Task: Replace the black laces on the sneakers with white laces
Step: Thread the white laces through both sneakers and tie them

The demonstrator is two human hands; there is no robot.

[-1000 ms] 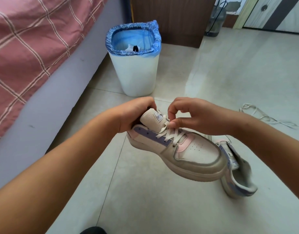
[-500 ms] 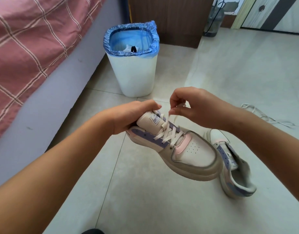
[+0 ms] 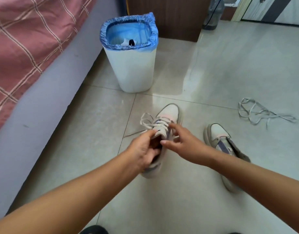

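A cream sneaker (image 3: pixel 169 114) with pink and purple trim stands on the floor, toe pointing away from me, white laces (image 3: pixel 147 121) threaded through it and looping out to the left. My left hand (image 3: pixel 143 152) grips its collar and tongue at the heel end. My right hand (image 3: pixel 182 142) hovers over the tongue with fingers spread and relaxed, touching the laces lightly. The second sneaker (image 3: pixel 219 137) stands to the right, partly hidden by my right forearm, with no lace visible. A loose white lace (image 3: pixel 256 114) lies tangled on the floor at the right.
A white bin (image 3: pixel 131 68) with a blue liner stands just beyond the shoe; something black and white lies inside. A bed (image 3: pixel 44 92) with a pink checked cover runs along the left. A wooden cabinet (image 3: pixel 167 16) and a water bottle (image 3: pixel 212 14) stand at the back.
The laced sneaker went from being held up sideways to standing on the floor, toe away. My right hand let go of the lace end and opened. The view tilted downward.
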